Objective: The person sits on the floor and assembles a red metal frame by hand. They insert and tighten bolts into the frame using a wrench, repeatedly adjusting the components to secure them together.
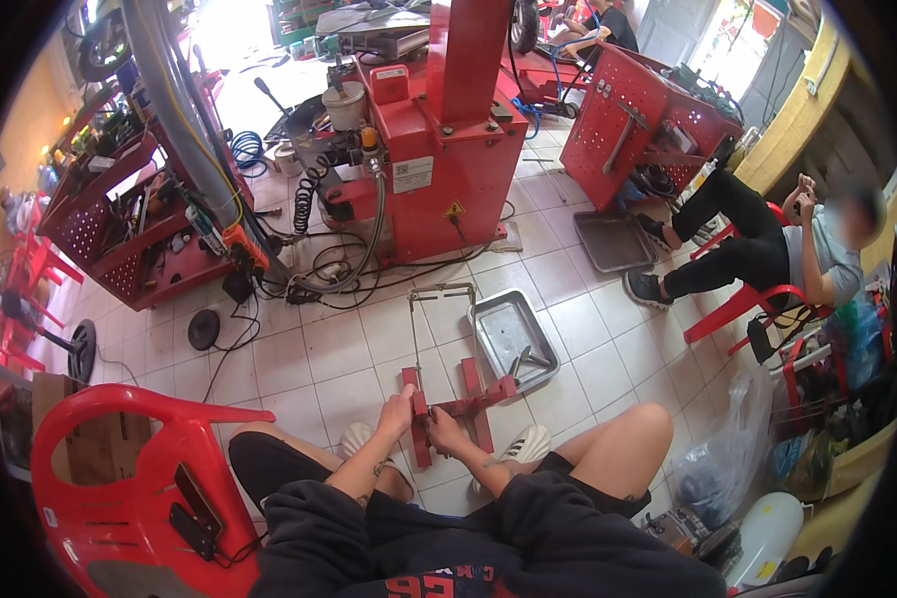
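Nearest the camera is the wearer's dark top [389,533], with the knees spread over the tiled floor [319,364]. Between the shoes [528,445], a red frame [480,424] of bars stands on the floor, with a thin rod [416,339] reaching up from its left bar toward the floor's far side. The left hand [399,411] is curled nearly closed and seems to have hold of the upper part of that left bar. The right hand [448,436] is at the crossbar's left end, fingers bent inward; whether it grips the bar or some small part cannot be told.

As far as can be judged, the work is partway: the bars look joined into one piece and the rod appears attached, while the left joint is being worked on. Whether it is being tightened or undone, and how much remains, does not show.

Beyond the frame's right end lies a grey tray [498,321]; a tool [521,359] lies toward its near edge, out of both hands. A red chair [95,513] carries two dark devices near its right edge.
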Demonstrator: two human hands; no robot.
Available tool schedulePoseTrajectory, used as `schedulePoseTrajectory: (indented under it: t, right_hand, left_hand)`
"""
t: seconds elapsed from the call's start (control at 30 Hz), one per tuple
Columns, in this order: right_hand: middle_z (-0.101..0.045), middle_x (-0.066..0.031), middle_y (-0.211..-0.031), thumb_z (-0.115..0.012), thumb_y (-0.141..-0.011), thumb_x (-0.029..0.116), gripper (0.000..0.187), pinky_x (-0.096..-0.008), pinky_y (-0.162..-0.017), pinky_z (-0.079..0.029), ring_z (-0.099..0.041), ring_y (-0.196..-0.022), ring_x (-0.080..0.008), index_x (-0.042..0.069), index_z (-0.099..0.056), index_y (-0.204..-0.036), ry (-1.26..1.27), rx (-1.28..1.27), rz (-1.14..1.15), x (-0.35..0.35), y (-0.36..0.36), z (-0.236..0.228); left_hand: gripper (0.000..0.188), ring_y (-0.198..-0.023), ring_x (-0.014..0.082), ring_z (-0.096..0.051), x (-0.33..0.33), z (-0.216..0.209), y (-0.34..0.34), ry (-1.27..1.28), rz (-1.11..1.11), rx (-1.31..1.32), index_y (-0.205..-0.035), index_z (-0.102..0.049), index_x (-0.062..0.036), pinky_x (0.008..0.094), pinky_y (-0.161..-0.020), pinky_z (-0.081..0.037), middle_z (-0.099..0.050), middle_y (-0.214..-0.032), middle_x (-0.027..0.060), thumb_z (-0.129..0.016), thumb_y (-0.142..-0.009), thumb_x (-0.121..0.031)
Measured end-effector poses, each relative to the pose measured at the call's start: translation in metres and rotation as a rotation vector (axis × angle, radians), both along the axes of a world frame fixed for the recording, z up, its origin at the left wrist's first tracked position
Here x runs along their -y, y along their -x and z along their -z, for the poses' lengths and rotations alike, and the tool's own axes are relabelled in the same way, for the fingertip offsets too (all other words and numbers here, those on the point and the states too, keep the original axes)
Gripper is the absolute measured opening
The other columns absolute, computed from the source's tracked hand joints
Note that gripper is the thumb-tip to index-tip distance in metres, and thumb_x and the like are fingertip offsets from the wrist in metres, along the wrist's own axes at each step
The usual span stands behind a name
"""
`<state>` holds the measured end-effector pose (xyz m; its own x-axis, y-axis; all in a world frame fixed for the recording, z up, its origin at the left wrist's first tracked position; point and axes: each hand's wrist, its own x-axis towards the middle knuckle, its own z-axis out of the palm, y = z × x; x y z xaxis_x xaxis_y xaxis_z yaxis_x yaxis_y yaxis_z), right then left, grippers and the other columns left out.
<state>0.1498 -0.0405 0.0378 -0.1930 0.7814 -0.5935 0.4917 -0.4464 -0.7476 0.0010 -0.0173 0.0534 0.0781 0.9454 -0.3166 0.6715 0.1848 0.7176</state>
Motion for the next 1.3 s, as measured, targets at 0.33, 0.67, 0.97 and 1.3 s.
schedulePoseTrajectory:
  t: [0.33,0.67,0.97,1.3]
  right_hand:
    - [-0.06,-0.0081,-0.086,-0.04,-0.097,0.017,0.024,-0.0365,-0.049,-0.055,-0.067,-0.068,-0.0206,0.006,-0.048,-0.117,0.059,-0.031,0.093,0.002,-0.002,-0.001]
    - [-0.064,-0.0119,-0.083,-0.047,-0.092,0.014,0.021,-0.0356,-0.044,-0.048,-0.061,-0.06,-0.0203,0.002,-0.057,-0.106,-0.138,-0.01,0.07,0.001,-0.001,0.02]
    - [-0.067,-0.0151,-0.086,-0.044,-0.094,0.012,0.022,-0.0385,-0.077,-0.049,-0.066,-0.084,-0.0259,0.0,-0.059,-0.106,-0.268,0.071,0.032,0.009,0.001,0.037]
    - [-0.066,-0.0149,-0.086,-0.042,-0.098,0.011,0.023,-0.0372,-0.073,-0.049,-0.065,-0.081,-0.0253,0.002,-0.055,-0.114,-0.37,0.038,0.192,0.023,0.015,0.031]
  left_hand:
    - [0.017,-0.092,0.0471,-0.06,-0.003,0.002,-0.006,0.03,0.015,-0.021,-0.105,-0.046,-0.0094,0.0498,-0.078,-0.048,-0.061,-0.096,0.0306,-0.041,-0.092,-0.019]
    - [0.037,-0.095,0.0472,-0.059,0.0,0.0,-0.006,0.024,-0.138,0.079,-0.101,-0.05,-0.0037,0.0516,-0.084,-0.045,-0.062,-0.097,0.0311,-0.028,-0.097,-0.033]
    - [0.025,-0.098,0.0466,-0.059,-0.001,-0.017,-0.007,0.052,-0.01,-0.021,-0.11,-0.049,-0.0103,0.05,-0.085,-0.047,-0.06,-0.105,0.03,-0.037,-0.094,-0.026]
    - [0.022,-0.094,0.0468,-0.06,0.001,-0.013,-0.007,0.017,-0.02,-0.03,-0.105,-0.048,-0.0086,0.0516,-0.082,-0.046,-0.062,-0.098,0.0284,-0.036,-0.094,-0.024]
